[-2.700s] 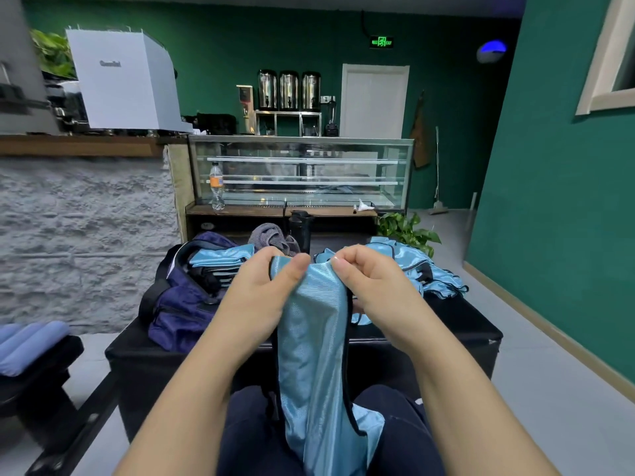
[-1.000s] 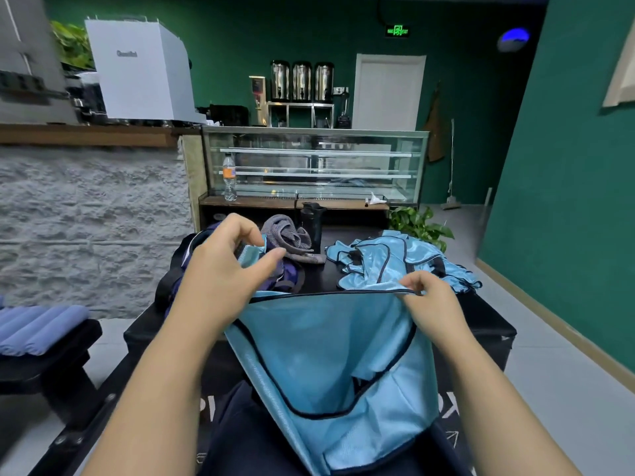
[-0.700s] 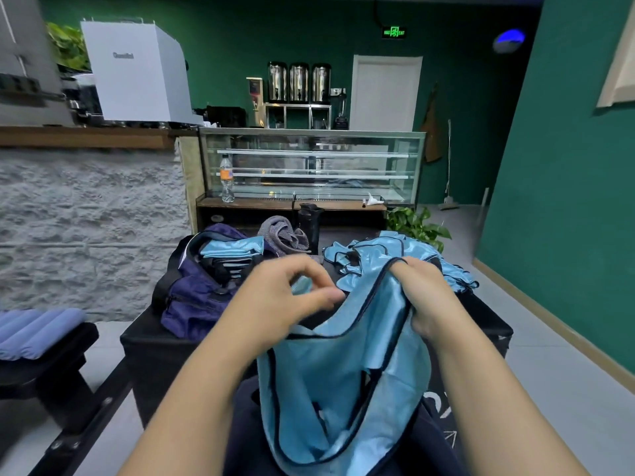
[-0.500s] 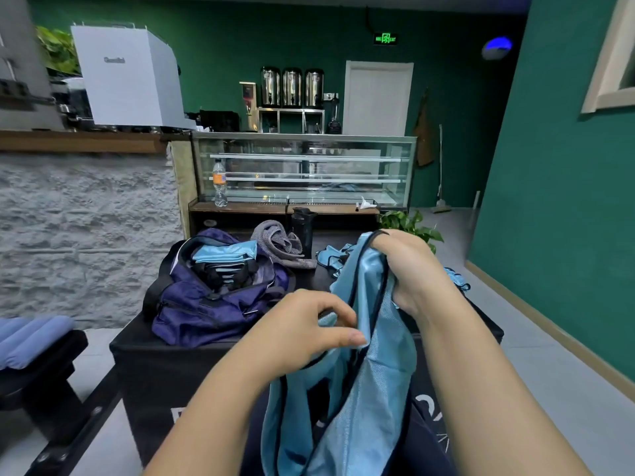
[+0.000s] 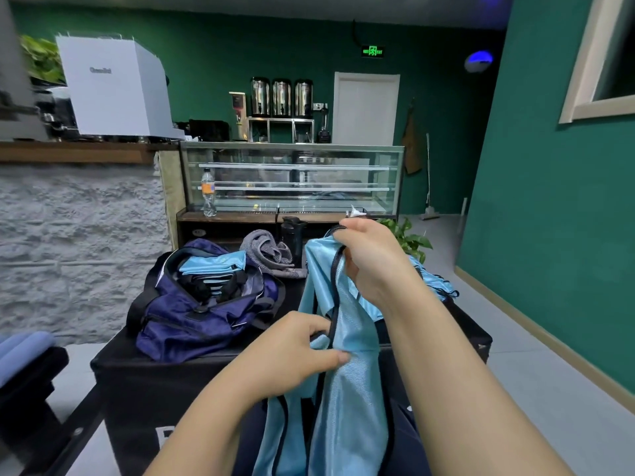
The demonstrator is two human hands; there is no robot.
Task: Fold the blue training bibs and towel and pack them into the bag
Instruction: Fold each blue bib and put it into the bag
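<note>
Mid-fold: the right hand (image 5: pixel 374 259) pinches the top of a blue bib (image 5: pixel 343 338) held up over the lap while the left hand (image 5: pixel 292 355) grips its middle, so next it likely needs doubling over and placing in the navy bag (image 5: pixel 192 314)

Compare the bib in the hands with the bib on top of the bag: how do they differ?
The held bib hangs long and loose, pinched by the right hand above and the left hand lower down. The bib in the bag lies folded flat, untouched, in the open navy bag. Both are light blue.
</note>
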